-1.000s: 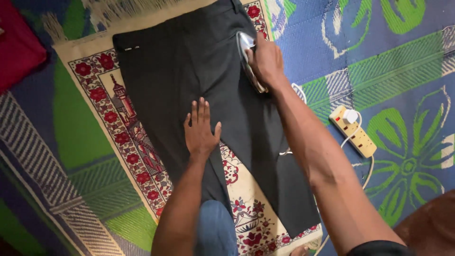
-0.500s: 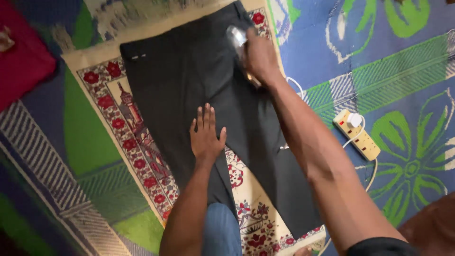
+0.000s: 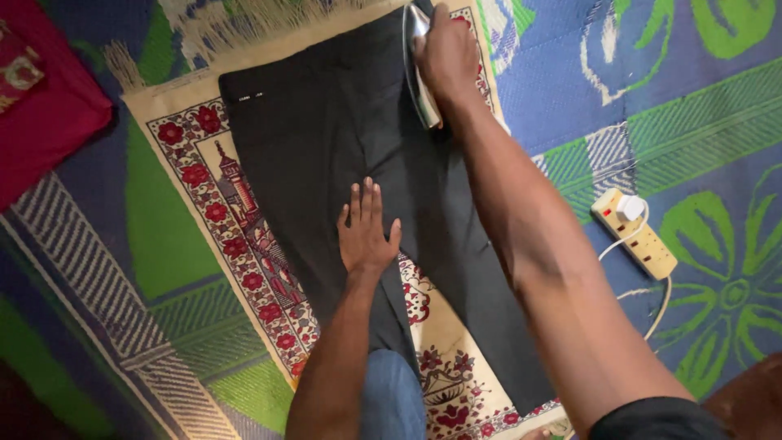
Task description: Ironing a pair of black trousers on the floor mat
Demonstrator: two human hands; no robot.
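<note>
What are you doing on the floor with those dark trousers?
A person is ironing. The right hand holds an iron pressed on the waist end of the dark trousers, which lie spread on a patterned rug. The left hand lies flat on the trousers, fingers spread, holding the cloth down. A power strip with a white plug sits on the mat to the right.
</note>
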